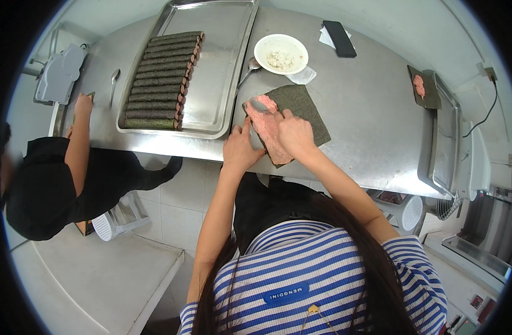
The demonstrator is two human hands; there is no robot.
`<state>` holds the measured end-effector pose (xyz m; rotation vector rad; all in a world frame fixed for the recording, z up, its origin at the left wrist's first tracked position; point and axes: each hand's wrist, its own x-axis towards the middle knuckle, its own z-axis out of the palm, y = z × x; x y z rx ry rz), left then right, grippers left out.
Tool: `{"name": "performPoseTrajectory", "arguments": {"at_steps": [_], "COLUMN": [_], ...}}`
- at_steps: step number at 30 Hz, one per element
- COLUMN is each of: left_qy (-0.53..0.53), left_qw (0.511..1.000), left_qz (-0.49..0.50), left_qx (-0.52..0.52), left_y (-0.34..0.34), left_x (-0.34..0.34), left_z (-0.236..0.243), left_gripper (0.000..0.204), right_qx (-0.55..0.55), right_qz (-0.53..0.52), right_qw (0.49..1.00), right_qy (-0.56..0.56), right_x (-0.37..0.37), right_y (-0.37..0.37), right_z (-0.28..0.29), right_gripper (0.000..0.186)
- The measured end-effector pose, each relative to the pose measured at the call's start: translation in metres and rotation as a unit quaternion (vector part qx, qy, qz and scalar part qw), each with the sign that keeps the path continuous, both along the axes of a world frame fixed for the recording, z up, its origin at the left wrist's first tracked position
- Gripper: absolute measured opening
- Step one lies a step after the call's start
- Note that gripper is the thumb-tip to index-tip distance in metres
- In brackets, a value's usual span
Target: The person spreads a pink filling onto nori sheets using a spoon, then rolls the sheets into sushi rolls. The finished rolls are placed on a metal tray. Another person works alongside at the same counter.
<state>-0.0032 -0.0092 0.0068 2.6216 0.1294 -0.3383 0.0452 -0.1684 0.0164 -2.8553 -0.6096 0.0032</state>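
Note:
Pink paste (275, 139) covers the left strip of a dark green seaweed sheet (310, 117) on the steel table. My right hand (295, 134) is closed on a metal spoon (259, 106), whose bowl rests in the paste near the strip's upper end. My left hand (240, 148) lies at the sheet's lower left edge, thumb and fingers apart against it. A tray (219, 72) to the left holds several dark rolls (155, 84) with pink filling at their ends. Above the sheet stands a white bowl (281, 53) with pale scraps in it.
A co-worker (44, 184) in black works at the left, near a spoon (112, 92) and a grey appliance (58, 72). Another spoon (251, 66) lies beside the bowl. A phone (338, 38) is at the back; a smeared sheet (423, 86) and tray (443, 139) are rightward.

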Motion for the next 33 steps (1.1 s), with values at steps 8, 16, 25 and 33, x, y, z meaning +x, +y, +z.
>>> {"name": "performPoseTrajectory", "arguments": {"at_steps": [8,16,25,33], "left_qy": [-0.028,-0.023,-0.023,-0.065], "left_qw": [1.000,0.999,0.999,0.997], "left_qz": [0.007,0.012,0.018,0.021], "left_qx": [0.001,-0.018,-0.018,-0.041], "left_y": [0.003,-0.002,-0.001,0.000], "left_x": [-0.004,-0.005,-0.006,-0.012], "left_z": [-0.007,-0.001,-0.002,-0.013], "left_gripper": [0.103,0.097,0.094,0.092], "right_qx": [0.100,0.002,0.001,-0.065], "right_qz": [0.023,0.045,0.075,0.129], "right_qw": [0.993,0.998,0.997,0.989], "right_qy": [0.049,0.033,0.030,-0.033], "right_x": [0.011,0.026,0.033,0.003], "right_y": [0.001,0.013,0.005,-0.010], "right_z": [0.041,0.022,0.046,0.021], "right_gripper": [0.027,0.028,0.027,0.021]}}
